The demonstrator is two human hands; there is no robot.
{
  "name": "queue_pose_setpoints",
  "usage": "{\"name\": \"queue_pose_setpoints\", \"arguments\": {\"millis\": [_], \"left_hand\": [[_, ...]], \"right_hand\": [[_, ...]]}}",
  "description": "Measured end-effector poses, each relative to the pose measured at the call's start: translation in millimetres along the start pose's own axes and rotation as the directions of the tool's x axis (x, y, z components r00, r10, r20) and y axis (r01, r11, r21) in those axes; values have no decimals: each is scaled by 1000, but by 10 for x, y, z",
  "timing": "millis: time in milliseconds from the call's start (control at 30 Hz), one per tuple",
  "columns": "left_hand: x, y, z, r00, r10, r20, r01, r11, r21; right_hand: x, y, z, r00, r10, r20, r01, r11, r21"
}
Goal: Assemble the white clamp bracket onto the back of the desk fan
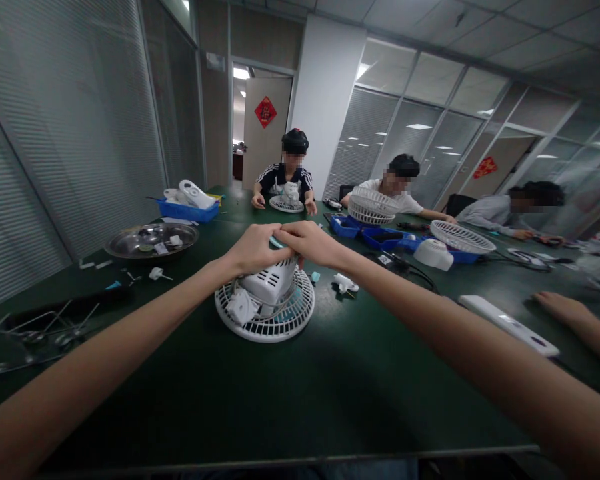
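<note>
A white fan head lies face down on the green table, its round grille (293, 320) flat and its slotted motor housing (273, 283) on top. My left hand (254, 250) is closed over the top of the housing from the left. From the right, my right hand (310, 243) grips the same top, its fingers meeting the left hand's. A light teal edge shows between the hands; the rest of the top is hidden under them. Beside the grille, to the right, lie a small teal part (315, 277) and a white part with a shaft (346, 283).
At left are a metal tray (115, 248) of small parts, a blue bin (200, 215) with white pieces and a wire rack (40, 337). Blue bins, fan grilles (463, 237) and a white bar (510, 325) stand right. Co-workers sit around; another person's hand (563, 308) rests at right.
</note>
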State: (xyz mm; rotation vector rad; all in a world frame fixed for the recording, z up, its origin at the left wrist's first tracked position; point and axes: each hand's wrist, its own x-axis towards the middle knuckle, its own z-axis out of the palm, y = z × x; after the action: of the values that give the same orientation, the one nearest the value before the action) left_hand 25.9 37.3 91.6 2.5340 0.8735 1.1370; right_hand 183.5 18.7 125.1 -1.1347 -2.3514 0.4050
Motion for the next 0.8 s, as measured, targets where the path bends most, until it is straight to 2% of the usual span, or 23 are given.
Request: {"name": "queue_pose_setpoints", "arguments": {"millis": [100,167,233,367,467,600,800], "left_hand": [[-5,-10,12,999,-33,-16,32,997,-76],[-20,-34,3,997,-76,0,74,978,-195],[-38,-67,-35,991,-129,46,136,959,-250],[-80,-99,-157,970,-197,142,213,971,-112],[-135,-57,-199,966,-245,79,247,969,-6],[-223,32,-178,946,-319,-54,323,934,151],[-308,57,-137,927,-353,-129,375,867,327]], "right_hand": [[-11,114,77,997,33,-71,-16,972,233],[-34,241,164,987,85,-138,-20,909,417],[-81,416,280,964,154,-218,-21,857,516],[-232,808,541,910,224,-349,-34,879,475],[-319,968,676,904,211,-372,-37,905,424],[-367,958,736,927,146,-346,-15,935,354],[-488,908,743,931,86,-355,6,968,250]]}}
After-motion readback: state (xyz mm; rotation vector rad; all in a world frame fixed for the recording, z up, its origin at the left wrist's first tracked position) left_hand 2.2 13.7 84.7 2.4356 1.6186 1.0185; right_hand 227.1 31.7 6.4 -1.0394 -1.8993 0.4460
